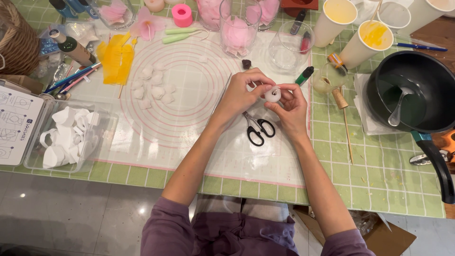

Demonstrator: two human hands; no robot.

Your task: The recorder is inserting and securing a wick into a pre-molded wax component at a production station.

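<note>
Fingers of two hands pinch one white ring; one scissors below.

Open mat lies bare below and left of the scissors, wide enough for a hand to pass toward the desk edge. Farther left, small white pieces dot the mat. Behind, glass jars and paper cups stand close together. To the right, the black pot, its handle and a skewer block the way.
</note>
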